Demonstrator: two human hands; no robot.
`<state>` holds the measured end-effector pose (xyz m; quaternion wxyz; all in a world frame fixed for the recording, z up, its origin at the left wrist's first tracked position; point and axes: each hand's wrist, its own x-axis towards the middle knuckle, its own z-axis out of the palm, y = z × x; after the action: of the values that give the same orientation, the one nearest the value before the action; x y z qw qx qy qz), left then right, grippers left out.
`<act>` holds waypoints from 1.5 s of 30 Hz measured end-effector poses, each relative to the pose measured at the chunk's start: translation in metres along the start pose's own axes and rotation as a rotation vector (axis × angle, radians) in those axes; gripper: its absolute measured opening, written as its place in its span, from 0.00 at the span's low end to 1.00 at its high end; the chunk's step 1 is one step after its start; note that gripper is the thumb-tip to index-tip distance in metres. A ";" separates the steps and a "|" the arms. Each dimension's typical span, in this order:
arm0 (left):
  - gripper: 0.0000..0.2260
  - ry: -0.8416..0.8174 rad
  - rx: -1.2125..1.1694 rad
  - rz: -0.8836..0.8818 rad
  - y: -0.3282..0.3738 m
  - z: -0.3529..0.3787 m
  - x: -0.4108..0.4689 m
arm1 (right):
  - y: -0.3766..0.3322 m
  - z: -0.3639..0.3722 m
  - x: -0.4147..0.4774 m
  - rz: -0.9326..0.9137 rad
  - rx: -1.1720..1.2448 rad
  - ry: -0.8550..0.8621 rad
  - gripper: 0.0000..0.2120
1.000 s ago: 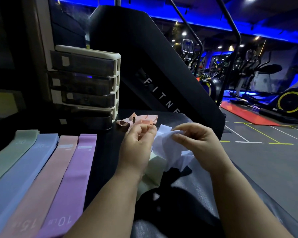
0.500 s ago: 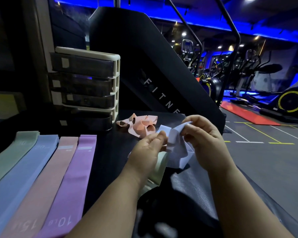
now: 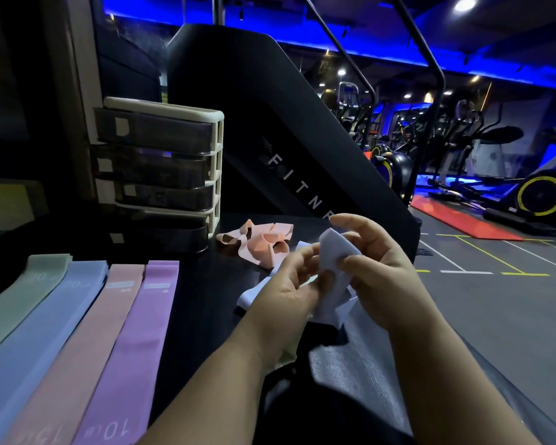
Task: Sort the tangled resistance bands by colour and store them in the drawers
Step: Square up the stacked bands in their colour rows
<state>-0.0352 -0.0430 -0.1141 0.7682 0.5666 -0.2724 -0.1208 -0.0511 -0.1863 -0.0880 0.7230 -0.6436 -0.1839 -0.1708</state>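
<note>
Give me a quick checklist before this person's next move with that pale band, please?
1. Left hand and right hand both hold the pale band: ok.
2. Pale band fully untangled: cannot tell, the hands hide part.
3. Peach band out of the hands, on the table: ok.
4. Drawer unit has a drawer open: cannot tell, too dark.
5. Flat bands lie side by side: ok.

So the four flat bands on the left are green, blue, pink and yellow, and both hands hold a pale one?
No: the head view shows the fourth is a purple band, not yellow. The green band, blue band and pink band are right; left hand and right hand hold the pale band.
</note>
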 end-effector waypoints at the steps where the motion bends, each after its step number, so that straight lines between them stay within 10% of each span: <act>1: 0.14 -0.016 -0.021 0.005 -0.001 0.000 0.000 | -0.001 0.000 0.001 -0.006 0.009 0.015 0.23; 27: 0.20 -0.087 0.229 -0.085 -0.004 0.006 0.000 | -0.015 -0.022 0.008 -0.087 0.221 0.393 0.12; 37: 0.04 0.095 0.728 -0.034 -0.003 0.002 -0.003 | -0.010 -0.042 0.016 -0.153 0.239 0.592 0.09; 45: 0.10 -0.049 0.592 0.062 0.008 0.013 -0.010 | -0.017 -0.045 0.014 -0.214 0.307 0.661 0.07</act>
<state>-0.0515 -0.0457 -0.1064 0.5663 0.7542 -0.3314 -0.0261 -0.0454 -0.2329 -0.0711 0.8094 -0.4152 -0.0301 -0.4143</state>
